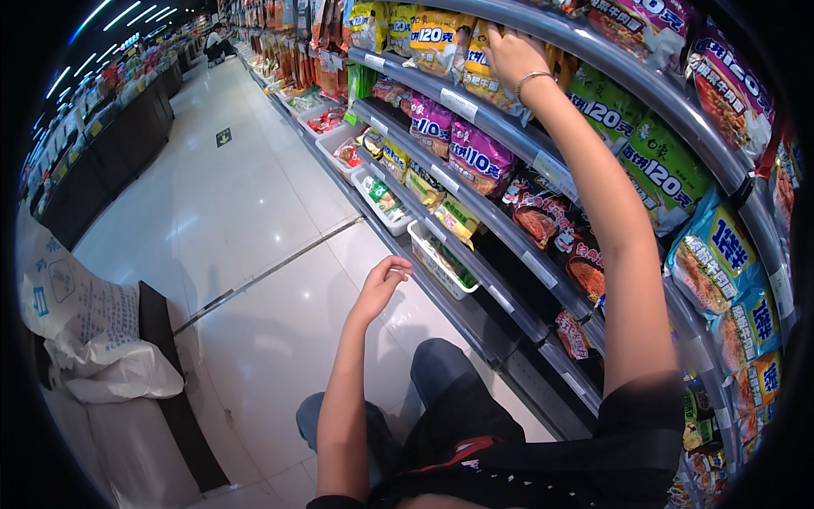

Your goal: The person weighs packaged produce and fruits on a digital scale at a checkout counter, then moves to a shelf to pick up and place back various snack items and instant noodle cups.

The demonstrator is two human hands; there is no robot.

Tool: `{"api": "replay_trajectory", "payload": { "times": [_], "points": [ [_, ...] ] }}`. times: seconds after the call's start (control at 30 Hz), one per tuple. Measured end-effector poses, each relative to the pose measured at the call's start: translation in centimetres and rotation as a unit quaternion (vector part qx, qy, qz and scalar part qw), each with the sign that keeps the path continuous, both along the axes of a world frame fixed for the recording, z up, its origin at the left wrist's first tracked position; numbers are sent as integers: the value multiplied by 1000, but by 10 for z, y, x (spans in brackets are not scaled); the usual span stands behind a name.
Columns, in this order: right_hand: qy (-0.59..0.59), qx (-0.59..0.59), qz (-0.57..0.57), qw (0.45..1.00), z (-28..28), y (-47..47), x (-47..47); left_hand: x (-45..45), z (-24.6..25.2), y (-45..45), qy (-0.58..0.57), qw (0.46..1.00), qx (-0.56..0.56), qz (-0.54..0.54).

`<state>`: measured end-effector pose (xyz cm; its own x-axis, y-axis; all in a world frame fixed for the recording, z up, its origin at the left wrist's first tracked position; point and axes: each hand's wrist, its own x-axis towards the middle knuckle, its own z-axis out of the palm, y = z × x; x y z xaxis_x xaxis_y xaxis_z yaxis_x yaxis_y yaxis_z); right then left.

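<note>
My right hand, with a thin bracelet at the wrist, reaches over the yellow-orange bags of instant noodles on the upper shelf; its fingertips lie behind the bags' top edge, and whether they grip one is hidden. Green noodle bags stand to the right of that forearm. On the shelf below are purple noodle bags and black ones. My left hand hangs over the floor beside the lowest shelf, empty, with its fingers loosely curled.
White plastic bins of small packets line the bottom shelf. A shelf rail with price tags runs under my right hand. A large white sack lies on a dark-edged stand at left. Far down the aisle, a person crouches.
</note>
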<state>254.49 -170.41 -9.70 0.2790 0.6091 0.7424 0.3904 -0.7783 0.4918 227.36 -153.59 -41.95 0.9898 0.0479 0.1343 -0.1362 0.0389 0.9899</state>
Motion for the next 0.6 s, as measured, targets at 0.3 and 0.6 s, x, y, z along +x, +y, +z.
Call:
{"api": "replay_trajectory", "payload": {
  "times": [0.3,0.6],
  "points": [
    [48,-6,74,996,4,-5,2,4,-5,-8,-14,1000,1,-13],
    [19,9,-42,999,17,-10,52,1,0,-16,-41,999,-3,-16]
  ]
}}
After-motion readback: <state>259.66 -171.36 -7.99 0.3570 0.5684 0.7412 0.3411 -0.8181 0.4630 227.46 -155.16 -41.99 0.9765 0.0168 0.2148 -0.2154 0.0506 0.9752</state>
